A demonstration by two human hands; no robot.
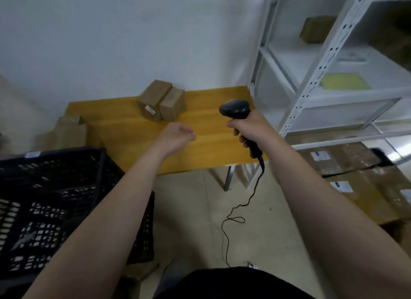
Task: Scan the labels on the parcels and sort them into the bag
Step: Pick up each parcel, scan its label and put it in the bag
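Note:
Two small brown cardboard parcels stand side by side at the back of the yellow table point(200, 149); the left parcel point(152, 100) shows a white label, the right parcel point(172, 105) is plain. My left hand point(178, 135) hovers empty over the table just in front of them, fingers loosely apart. My right hand point(246, 126) grips the handle of a black barcode scanner point(235, 108), its head turned left toward the parcels. The scanner's cable point(235, 212) trails down to the floor. No bag is visible.
A black plastic crate point(55, 198) stands at the lower left, with brown boxes point(66, 130) behind it. A white metal shelf unit point(322, 76) rises at the right, holding a box and papers. Large labelled cartons point(360, 178) lie on the floor beneath it.

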